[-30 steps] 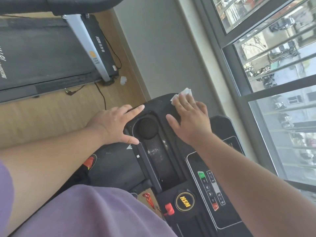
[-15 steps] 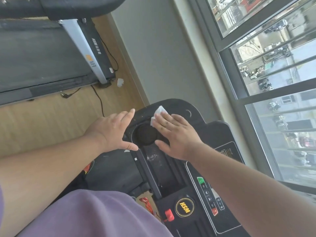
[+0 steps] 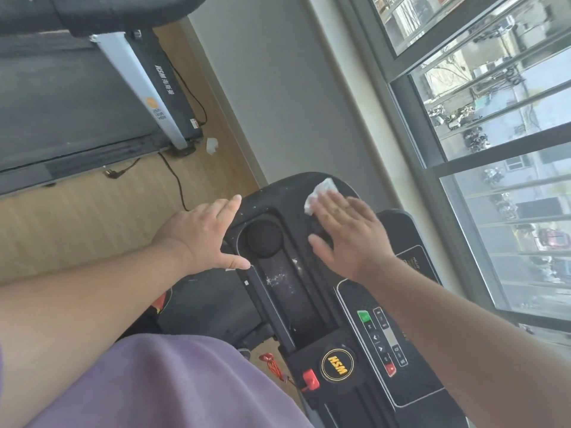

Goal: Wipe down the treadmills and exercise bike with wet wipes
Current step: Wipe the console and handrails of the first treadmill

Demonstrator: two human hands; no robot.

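txt: "wsh" | round yellow badge point(image 3: 337, 364) on console | side rail point(image 3: 162, 76) of 2nd treadmill

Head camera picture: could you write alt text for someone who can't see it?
A person's right hand presses a white wet wipe flat on a black treadmill console, while the left hand rests open on its edge by a round cup holder. A second treadmill stands on the wooden floor; a window is on the right.

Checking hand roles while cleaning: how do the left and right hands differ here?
The right hand presses a white wet wipe flat on the treadmill console; the left hand holds nothing. The left rests at the console's edge beside the cup holder; the right lies farther in. Both have straight fingers.
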